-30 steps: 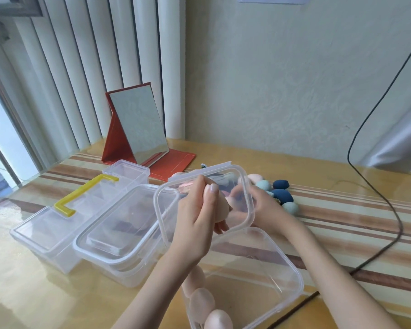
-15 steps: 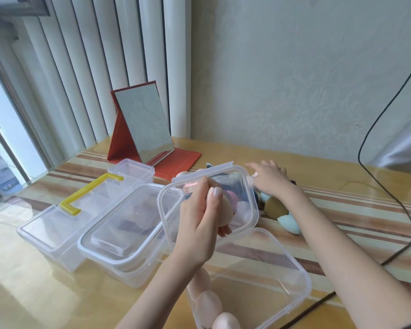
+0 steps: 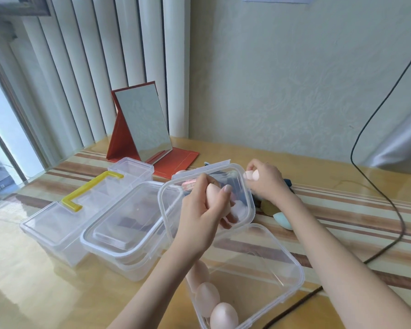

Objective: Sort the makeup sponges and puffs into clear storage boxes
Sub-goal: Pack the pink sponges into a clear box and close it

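Your left hand [image 3: 201, 219] is raised above the counter [image 3: 342, 200], its fingers and thumb curled around a beige egg-shaped makeup sponge [image 3: 215, 198], gripping it in front of a clear lid [image 3: 205, 200] that stands tilted on edge behind the hand. Your right hand [image 3: 267, 181] reaches further back, to the right of that lid, and pinches a small pale pink sponge [image 3: 251, 175] between thumb and fingertips, lifted off the counter. Directly below your left forearm sits an open clear storage box [image 3: 278, 264], and along its near-left wall lie three more beige sponges [image 3: 207, 301] in a row. Beside your right wrist, loose on the counter, rest an olive sponge [image 3: 267, 206] and a light blue sponge [image 3: 282, 220] touching each other, with a dark blue one [image 3: 288, 182] partly hidden behind the hand. To the left of the open box, a closed clear box [image 3: 126, 229] with its lid on stands just beside a longer clear case with a yellow handle [image 3: 90, 193], and a small clear lidded box [image 3: 129, 168] sits behind them. A red folding mirror [image 3: 142, 124] stands upright at the back of the counter near white vertical blinds [image 3: 93, 67]. A black cable [image 3: 375, 186] hangs down the wall and curves across the striped counter on the right, running towards the near edge
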